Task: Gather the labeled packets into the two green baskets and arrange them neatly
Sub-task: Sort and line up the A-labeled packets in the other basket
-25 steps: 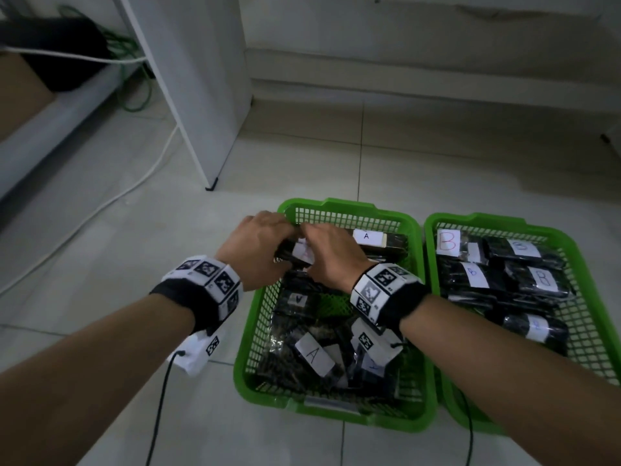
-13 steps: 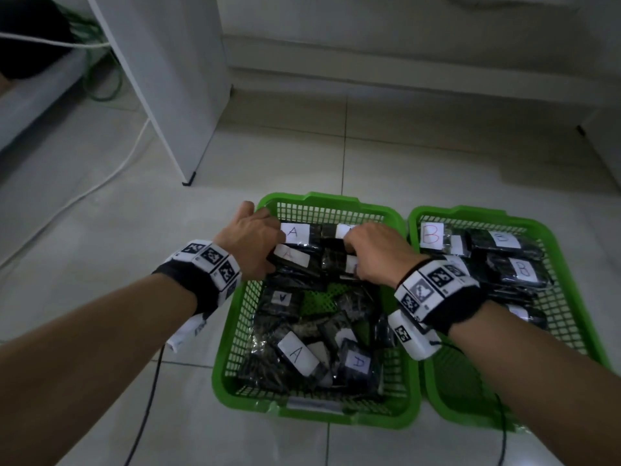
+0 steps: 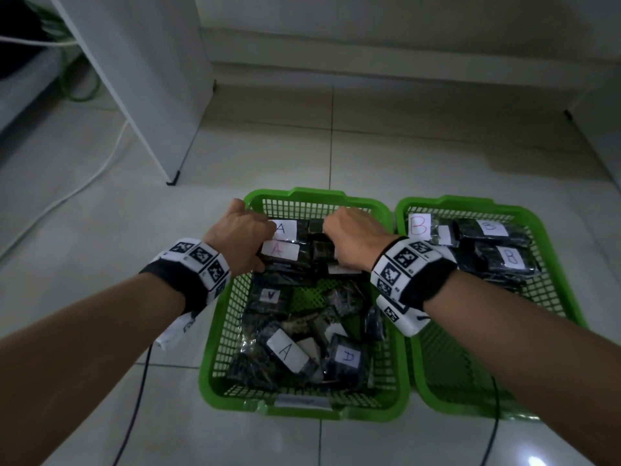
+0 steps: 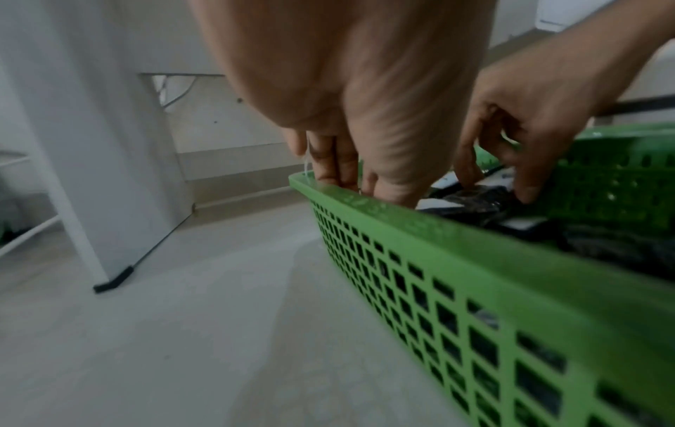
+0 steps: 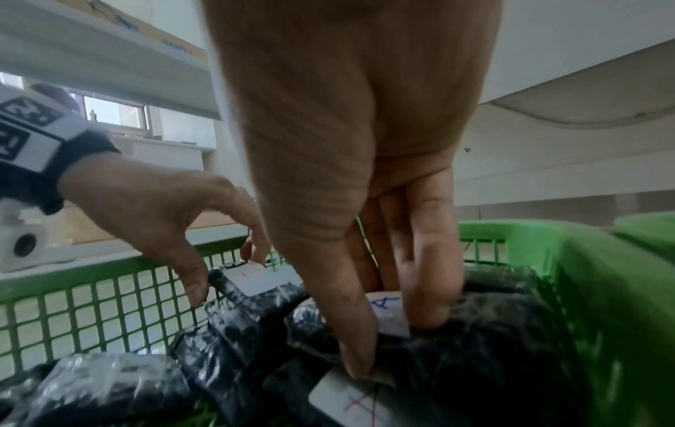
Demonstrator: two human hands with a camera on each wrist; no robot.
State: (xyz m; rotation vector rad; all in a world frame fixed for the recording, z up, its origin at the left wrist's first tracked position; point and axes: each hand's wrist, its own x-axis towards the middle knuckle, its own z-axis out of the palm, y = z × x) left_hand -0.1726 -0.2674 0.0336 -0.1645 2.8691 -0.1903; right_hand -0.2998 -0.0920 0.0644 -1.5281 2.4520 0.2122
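Note:
Two green baskets stand side by side on the tile floor. The left basket point(image 3: 302, 194) holds black packets with white "A" labels: a row at its far end point(image 3: 280, 251) and loose ones at the near end point(image 3: 287, 351). The right basket point(image 3: 470, 202) holds "B" packets point(image 3: 510, 257) at its far end. Both hands are at the far row of the left basket. My left hand point(image 3: 242, 240) point(image 5: 226, 274) straddles the left end of an A packet point(image 5: 252, 278) with thumb and fingers. My right hand point(image 3: 353, 240) point(image 5: 392, 341) pinches another A packet point(image 5: 475, 332).
A white cabinet panel with a black foot point(image 3: 173, 181) stands on the floor left of the baskets. A white cable point(image 3: 84, 183) runs across the tiles at far left. Dark wrist cables point(image 3: 134, 415) trail on the floor. A wall with a baseboard point(image 3: 403, 72) lies beyond.
My hands, together over one packet a second ago, have spread apart to the two ends of the far row. Two A packets now lie between them.

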